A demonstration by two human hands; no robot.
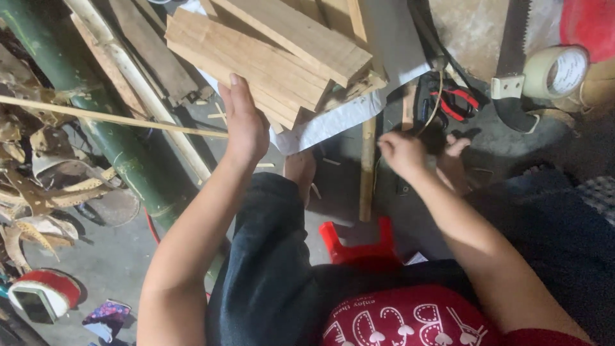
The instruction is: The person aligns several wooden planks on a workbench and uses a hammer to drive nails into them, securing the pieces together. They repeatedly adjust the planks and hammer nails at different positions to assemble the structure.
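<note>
My left hand [245, 125] grips one end of a long thin bamboo strip [109, 117] that runs away to the left, just below a stack of pale wooden planks [269, 51]. My right hand [402, 152] is closed in a pinch near a thin cord or strip [438, 102] that rises toward red-handled pliers [458, 102]; I cannot tell for sure whether the fingers hold it. My bare feet [301, 170] rest on the grey floor between the hands. I sit on a red plastic stool [359, 247].
A thick green bamboo pole [96, 109] slants down the left. Dry bamboo husks [25, 192] lie at far left. A hand saw [512, 57] and a tape roll [556, 72] lie at upper right. A short bamboo stick [367, 166] stands by my foot.
</note>
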